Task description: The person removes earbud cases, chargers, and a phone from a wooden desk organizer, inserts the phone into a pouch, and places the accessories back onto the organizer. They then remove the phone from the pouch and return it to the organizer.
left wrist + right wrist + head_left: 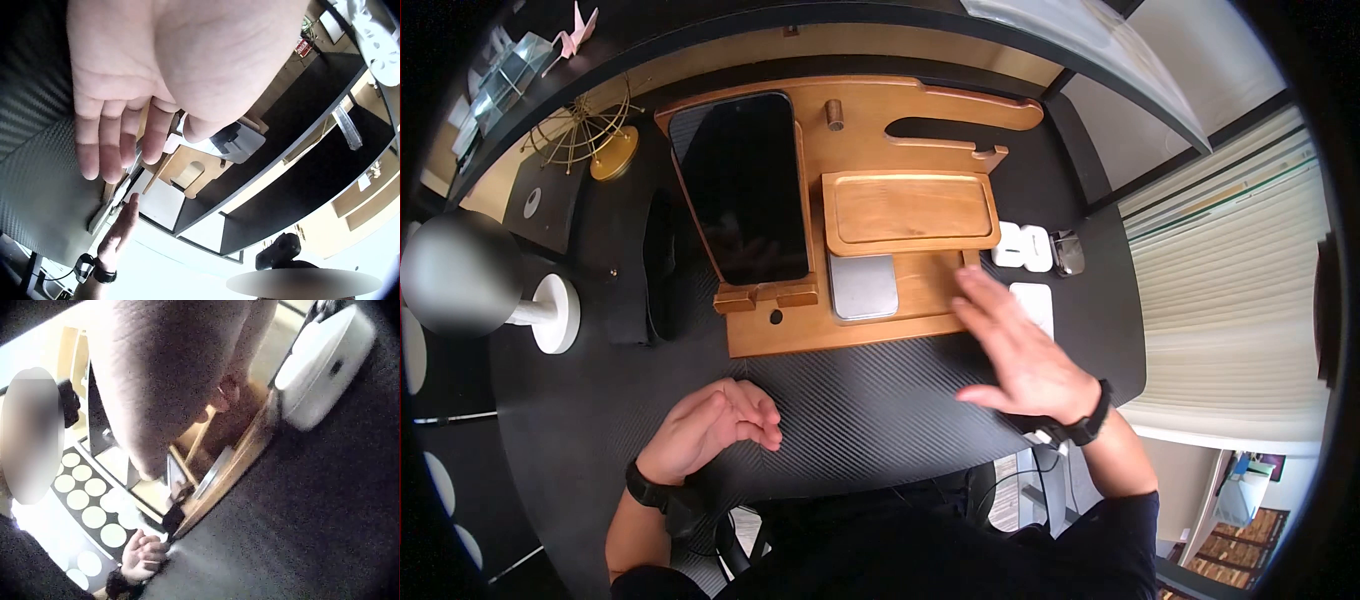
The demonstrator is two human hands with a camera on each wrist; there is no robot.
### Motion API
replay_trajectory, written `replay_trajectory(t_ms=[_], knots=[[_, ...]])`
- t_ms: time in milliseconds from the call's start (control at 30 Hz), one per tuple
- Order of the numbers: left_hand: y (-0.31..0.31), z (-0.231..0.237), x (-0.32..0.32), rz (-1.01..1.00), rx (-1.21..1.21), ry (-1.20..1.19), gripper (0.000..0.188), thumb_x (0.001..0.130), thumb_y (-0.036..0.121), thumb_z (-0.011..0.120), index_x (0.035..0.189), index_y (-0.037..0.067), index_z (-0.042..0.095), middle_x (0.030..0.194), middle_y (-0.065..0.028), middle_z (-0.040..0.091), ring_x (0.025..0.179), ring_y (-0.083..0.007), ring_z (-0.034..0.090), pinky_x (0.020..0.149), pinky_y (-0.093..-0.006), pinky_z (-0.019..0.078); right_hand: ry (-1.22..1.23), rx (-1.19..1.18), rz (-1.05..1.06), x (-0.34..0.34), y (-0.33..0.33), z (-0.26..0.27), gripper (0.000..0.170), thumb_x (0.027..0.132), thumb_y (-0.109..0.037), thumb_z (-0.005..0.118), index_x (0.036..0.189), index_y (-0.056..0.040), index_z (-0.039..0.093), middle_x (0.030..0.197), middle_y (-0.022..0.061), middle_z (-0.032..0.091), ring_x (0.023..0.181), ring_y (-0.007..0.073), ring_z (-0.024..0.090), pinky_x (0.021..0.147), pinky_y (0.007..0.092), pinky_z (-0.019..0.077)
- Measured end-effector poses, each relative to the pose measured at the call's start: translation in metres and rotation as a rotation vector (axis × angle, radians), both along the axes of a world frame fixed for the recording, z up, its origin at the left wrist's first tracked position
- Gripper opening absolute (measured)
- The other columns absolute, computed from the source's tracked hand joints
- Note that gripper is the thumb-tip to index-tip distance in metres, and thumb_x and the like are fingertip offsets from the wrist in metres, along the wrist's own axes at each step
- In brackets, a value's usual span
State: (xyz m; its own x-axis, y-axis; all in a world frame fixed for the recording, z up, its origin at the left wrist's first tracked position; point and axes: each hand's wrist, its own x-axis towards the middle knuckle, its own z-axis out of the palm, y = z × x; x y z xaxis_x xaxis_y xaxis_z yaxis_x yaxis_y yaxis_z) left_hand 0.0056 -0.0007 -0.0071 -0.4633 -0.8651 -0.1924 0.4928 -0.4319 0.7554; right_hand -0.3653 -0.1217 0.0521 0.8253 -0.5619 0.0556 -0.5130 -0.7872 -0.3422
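A wooden desk organizer [770, 340] stands at the middle of the desk, with a black phone [740, 190] leaning on its left upright. Under its raised tray [910, 212] lies a silver square-cornered device [864, 288]. My right hand [1030, 365] is spread with fingers straight, its fingertips overlapping the organizer's right front corner in the head view. A flat white case [1032, 305] is partly hidden behind those fingers. In front of the organizer, my left hand [720, 425] is held over the desk with fingers loosely bent; its palm and fingers show nothing held in the left wrist view.
Two white earbud cases [1020, 247] and a dark glossy item [1067, 252] sit right of the organizer. To its left are a black pouch [640, 275], a lamp-like white stand [555, 313] and a gold wire wheel [585, 130]. A black shelf edge [800, 20] spans the back.
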Motion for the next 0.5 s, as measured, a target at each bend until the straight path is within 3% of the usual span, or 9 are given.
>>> replay_trajectory(t_ms=[67, 200, 233, 333, 400, 500], knots=[[0.000, -0.001, 0.000, -0.004, -0.009, 0.005, 0.037, 0.106, 0.028, 0.035, 0.102, 0.000, 0.058, 0.113, -0.0181, 0.057, 0.099, -0.0291, 0.063, 0.088, -0.0420, 0.0528, 0.000, 0.008, 0.035, 0.030, -0.003, -0.005, 0.085, 0.084, -0.047, 0.068, 0.139, 0.0087, 0.035, 0.148, 0.0315, 0.028, 0.141, 0.0459, 0.025, 0.115, 0.0482, 0.0287], [0.001, 0.000, 0.001, 0.003, -0.008, 0.012, 0.036, 0.106, 0.027, 0.036, 0.102, -0.001, 0.058, 0.113, -0.0184, 0.057, 0.099, -0.0292, 0.062, 0.088, -0.0422, 0.0526, -0.029, -0.069, -0.030, 0.071, -0.015, -0.017, 0.083, 0.084, -0.045, 0.068, 0.139, 0.0093, 0.036, 0.140, 0.0320, 0.035, 0.131, 0.0461, 0.038, 0.108, 0.0472, 0.0359], [0.001, 0.000, 0.001, 0.003, -0.005, 0.020, 0.036, 0.106, 0.026, 0.036, 0.102, -0.001, 0.058, 0.113, -0.0185, 0.057, 0.099, -0.0292, 0.062, 0.088, -0.0421, 0.0525, -0.116, -0.162, -0.004, 0.078, -0.021, -0.023, 0.078, 0.087, -0.047, 0.065, 0.134, 0.0094, 0.040, 0.126, 0.0306, 0.045, 0.116, 0.0441, 0.049, 0.100, 0.0470, 0.0419], [0.002, -0.001, 0.001, 0.004, 0.001, 0.041, 0.035, 0.106, 0.025, 0.035, 0.103, -0.002, 0.058, 0.113, -0.0186, 0.056, 0.100, -0.0291, 0.062, 0.088, -0.0419, 0.0524, -0.053, -0.046, -0.041, 0.085, -0.033, -0.031, 0.072, 0.088, -0.047, 0.063, 0.131, 0.0076, 0.043, 0.121, 0.0298, 0.049, 0.111, 0.0450, 0.052, 0.097, 0.0473, 0.0426], [0.002, -0.002, 0.002, 0.001, -0.002, 0.042, 0.034, 0.106, 0.024, 0.035, 0.103, -0.002, 0.057, 0.113, -0.0185, 0.056, 0.100, -0.0291, 0.062, 0.088, -0.0417, 0.0523, -0.145, -0.082, -0.039, 0.087, -0.036, -0.039, 0.068, 0.089, -0.047, 0.062, 0.129, 0.0055, 0.045, 0.118, 0.0284, 0.051, 0.108, 0.0454, 0.053, 0.096, 0.0476, 0.0428], [0.003, 0.000, -0.001, 0.035, 0.003, -0.051, 0.043, 0.106, 0.034, 0.034, 0.098, -0.001, 0.058, 0.107, -0.0183, 0.058, 0.094, -0.0290, 0.063, 0.082, -0.0430, 0.0546, -0.167, -0.085, -0.046, 0.087, -0.036, -0.041, 0.069, 0.089, -0.047, 0.062, 0.132, 0.0050, 0.044, 0.120, 0.0281, 0.050, 0.110, 0.0446, 0.052, 0.097, 0.0476, 0.0425]])
